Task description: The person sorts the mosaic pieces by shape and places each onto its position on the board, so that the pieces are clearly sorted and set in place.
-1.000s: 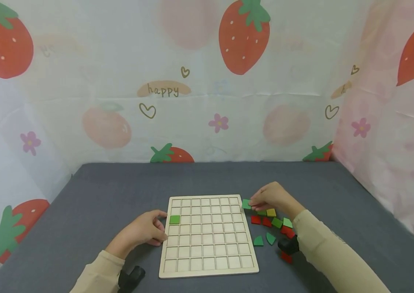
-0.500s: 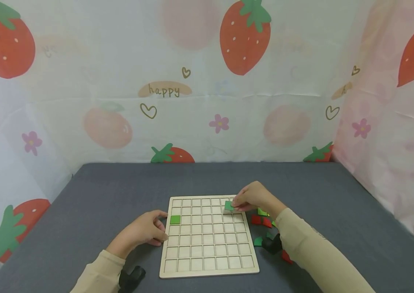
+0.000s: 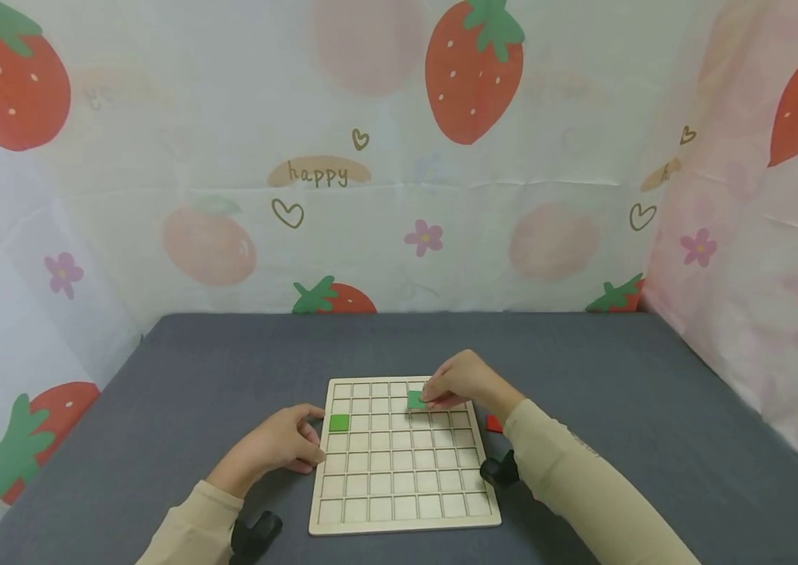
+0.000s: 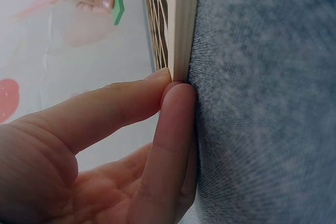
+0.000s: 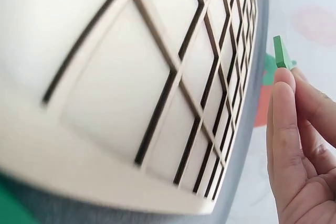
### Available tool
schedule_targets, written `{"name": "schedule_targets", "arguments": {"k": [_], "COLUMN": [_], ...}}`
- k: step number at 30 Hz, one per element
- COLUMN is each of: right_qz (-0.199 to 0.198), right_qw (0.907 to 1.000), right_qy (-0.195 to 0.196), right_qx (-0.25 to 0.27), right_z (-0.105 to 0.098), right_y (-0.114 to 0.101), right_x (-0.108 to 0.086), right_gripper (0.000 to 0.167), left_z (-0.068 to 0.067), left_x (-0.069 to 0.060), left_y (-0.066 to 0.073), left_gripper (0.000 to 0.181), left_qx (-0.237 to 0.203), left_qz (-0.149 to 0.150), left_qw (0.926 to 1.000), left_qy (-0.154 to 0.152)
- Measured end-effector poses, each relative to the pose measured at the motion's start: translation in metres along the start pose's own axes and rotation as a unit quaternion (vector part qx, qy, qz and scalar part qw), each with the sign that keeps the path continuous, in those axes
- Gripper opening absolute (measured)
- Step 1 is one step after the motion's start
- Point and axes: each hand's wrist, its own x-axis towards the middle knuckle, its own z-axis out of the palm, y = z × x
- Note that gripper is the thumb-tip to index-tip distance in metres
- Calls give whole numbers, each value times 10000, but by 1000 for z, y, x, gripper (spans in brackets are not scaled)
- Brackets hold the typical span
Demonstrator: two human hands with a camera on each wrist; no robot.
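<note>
A pale wooden board [image 3: 399, 463] with a grid of square recesses lies on the dark cloth. My left hand [image 3: 278, 439] is at its left edge; in the left wrist view, thumb and a finger [image 4: 176, 114] meet at the board's edge and hold it. Over the upper part of the grid, right of its middle, my right hand [image 3: 457, 380] pinches a thin green tile [image 3: 414, 400] by one side. The right wrist view shows this tile [image 5: 281, 51] raised above the board. One lighter green square tile [image 3: 339, 423] sits in a left-column recess, third row from the top.
A red piece [image 3: 493, 424] shows right of the board, with the right forearm hiding the area behind it. Black wrist cameras [image 3: 501, 471] hang under both sleeves. A strawberry-print curtain [image 3: 406, 157] stands behind the table [image 3: 243, 345].
My right hand has carried the green tile leftward, from beside the board's upper right corner to over the grid. Its forearm now covers most loose pieces. The left hand stays put.
</note>
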Motion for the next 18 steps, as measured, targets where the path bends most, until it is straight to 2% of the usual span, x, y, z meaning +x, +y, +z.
{"name": "schedule_targets", "arguments": {"k": [18], "right_qz": [-81], "right_qw": [9994], "right_qy": [-338], "right_qx": [67], "right_z": [34], "right_y": [-15], "right_x": [4], "right_gripper": [6], "left_z": [0], "left_x": [-2], "left_y": [2], "left_gripper": [71], "left_qx": [-46], "left_qz": [-47], "left_qw": [10000], "left_qy": [10]}}
